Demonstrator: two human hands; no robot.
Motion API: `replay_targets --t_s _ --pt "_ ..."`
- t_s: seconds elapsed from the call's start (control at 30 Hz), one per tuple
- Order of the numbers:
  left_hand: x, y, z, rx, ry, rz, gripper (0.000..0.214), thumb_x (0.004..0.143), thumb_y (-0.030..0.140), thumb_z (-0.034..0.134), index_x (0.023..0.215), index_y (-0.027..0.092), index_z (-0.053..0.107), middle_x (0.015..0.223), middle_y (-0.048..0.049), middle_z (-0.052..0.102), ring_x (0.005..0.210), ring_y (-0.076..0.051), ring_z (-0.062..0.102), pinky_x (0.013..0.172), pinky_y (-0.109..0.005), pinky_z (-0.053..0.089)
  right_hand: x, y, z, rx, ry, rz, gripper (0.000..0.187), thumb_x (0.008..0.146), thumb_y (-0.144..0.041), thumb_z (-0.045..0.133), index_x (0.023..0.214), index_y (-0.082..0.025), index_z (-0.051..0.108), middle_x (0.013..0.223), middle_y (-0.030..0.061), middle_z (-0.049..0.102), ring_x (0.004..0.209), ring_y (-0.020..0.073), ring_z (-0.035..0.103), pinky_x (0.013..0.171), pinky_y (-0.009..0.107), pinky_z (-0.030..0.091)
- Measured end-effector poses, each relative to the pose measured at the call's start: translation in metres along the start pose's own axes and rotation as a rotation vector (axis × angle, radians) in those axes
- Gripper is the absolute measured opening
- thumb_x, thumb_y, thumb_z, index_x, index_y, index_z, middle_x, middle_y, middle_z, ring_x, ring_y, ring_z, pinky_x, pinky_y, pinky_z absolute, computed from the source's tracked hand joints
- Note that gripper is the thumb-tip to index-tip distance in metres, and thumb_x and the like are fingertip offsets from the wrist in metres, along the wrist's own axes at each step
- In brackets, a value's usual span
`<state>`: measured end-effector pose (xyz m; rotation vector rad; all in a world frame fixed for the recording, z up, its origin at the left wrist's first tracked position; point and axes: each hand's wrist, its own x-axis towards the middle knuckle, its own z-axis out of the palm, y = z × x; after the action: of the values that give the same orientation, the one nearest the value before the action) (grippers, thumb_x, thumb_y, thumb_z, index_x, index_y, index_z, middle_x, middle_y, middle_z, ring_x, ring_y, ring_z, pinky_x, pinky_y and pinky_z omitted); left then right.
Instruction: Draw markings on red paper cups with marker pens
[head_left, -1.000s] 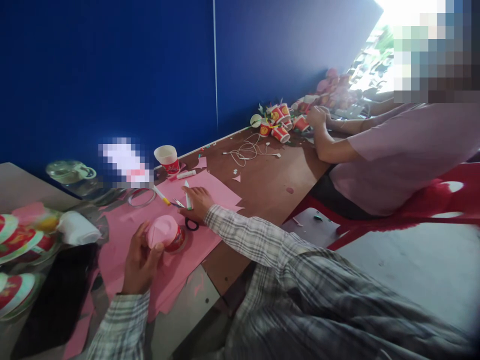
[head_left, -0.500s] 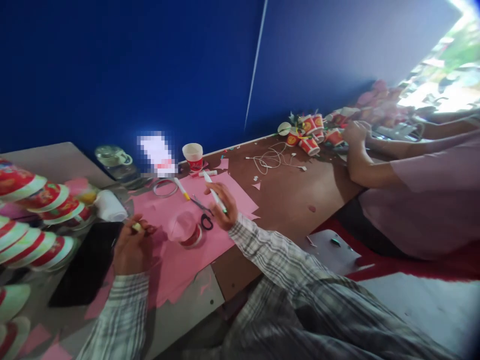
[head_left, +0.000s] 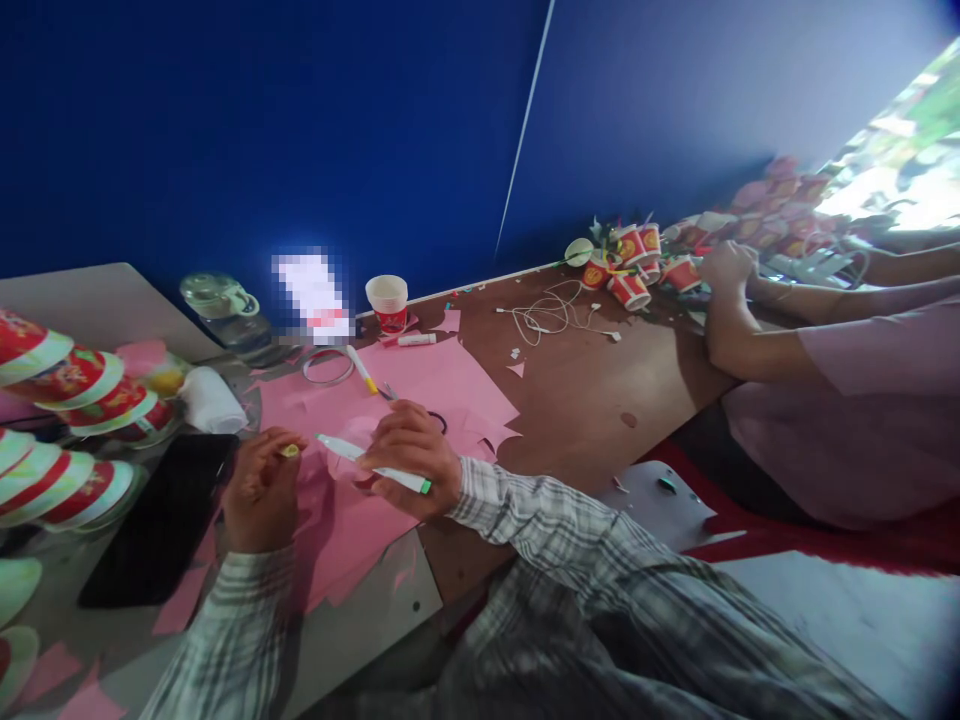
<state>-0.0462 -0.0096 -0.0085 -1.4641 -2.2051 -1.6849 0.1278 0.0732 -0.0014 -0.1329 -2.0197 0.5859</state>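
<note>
My right hand [head_left: 416, 455] grips a white marker pen [head_left: 386, 470] with green ends, its left end pointing toward my left hand. Between the fingertips of my left hand [head_left: 262, 490] is a small yellow round piece [head_left: 289, 451], too small to name surely. The marker's left end is close to that piece but apart from it. Beneath both hands lie pink paper sheets [head_left: 450, 390]. Behind my right hand, a paper cup topped with pink paper [head_left: 364, 432] is mostly hidden. The scissors [head_left: 388, 391] are partly covered by the same hand.
On the left are stacked paper cups [head_left: 97, 385], a black phone [head_left: 161, 520] and a glass jug [head_left: 229, 315]. Another cup [head_left: 388, 305], a white-and-yellow pen [head_left: 362, 369] and white earphones [head_left: 551, 315] lie farther back. At right sits a person [head_left: 862, 400] beside decorated cups [head_left: 630, 265].
My right hand has moved left and down with the marker, which now points left, covering the pink-topped cup. My left hand has turned slightly, still holding the yellow piece. The view has shifted slightly.
</note>
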Motion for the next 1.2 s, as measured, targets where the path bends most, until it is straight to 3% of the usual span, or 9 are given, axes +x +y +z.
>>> replay_targets --t_s 0.23,0.47,0.63,0.8,1.2 --pt "-0.003 0.015 -0.001 0.041 0.001 0.056 0.022 0.074 0.019 0.043 0.092 0.014 0.054 0.095 -0.0070 0.052 0.089 -0.012 0.049 0.080 -0.032 0.037 -0.003 -0.003 0.002 -0.047 -0.115 -0.030 0.026 0.082 -0.033 0.052 0.102 -0.022 0.063 0.087 0.0000 0.068 0.104 0.0176 0.054 0.116 0.040 0.023" --pt "-0.005 0.014 -0.002 0.013 -0.006 0.100 0.021 0.073 0.019 0.043 0.091 0.015 0.055 0.092 -0.0063 0.053 0.088 -0.013 0.050 0.080 -0.032 0.037 -0.003 -0.005 0.003 -0.086 -0.200 0.060 0.023 0.083 -0.034 0.049 0.101 -0.033 0.062 0.091 -0.0044 0.069 0.107 0.0189 0.057 0.114 0.043 0.029" --pt "-0.007 0.012 -0.002 -0.005 -0.041 0.140 0.022 0.073 0.018 0.044 0.092 0.017 0.054 0.093 -0.0059 0.053 0.090 -0.014 0.050 0.081 -0.034 0.037 -0.003 -0.005 0.003 -0.080 -0.195 0.069 0.025 0.081 -0.034 0.051 0.104 -0.037 0.060 0.091 -0.0055 0.069 0.109 0.0179 0.056 0.113 0.044 0.032" --pt "-0.012 0.008 -0.001 0.006 -0.080 0.221 0.031 0.072 0.014 0.044 0.101 0.018 0.054 0.100 -0.0070 0.055 0.096 -0.015 0.050 0.084 -0.036 0.037 -0.002 -0.007 0.001 -0.059 -0.197 0.059 0.024 0.081 -0.032 0.050 0.101 -0.035 0.063 0.090 -0.0043 0.069 0.110 0.0193 0.057 0.116 0.044 0.028" --pt "-0.018 0.002 -0.006 0.139 0.018 0.425 0.051 0.067 0.006 0.049 0.114 0.026 0.050 0.108 -0.0082 0.053 0.100 -0.019 0.050 0.085 -0.040 0.037 -0.006 -0.006 0.005 -0.058 -0.141 -0.012 0.026 0.081 -0.028 0.048 0.103 -0.036 0.059 0.088 -0.0056 0.068 0.108 0.0182 0.056 0.116 0.041 0.031"
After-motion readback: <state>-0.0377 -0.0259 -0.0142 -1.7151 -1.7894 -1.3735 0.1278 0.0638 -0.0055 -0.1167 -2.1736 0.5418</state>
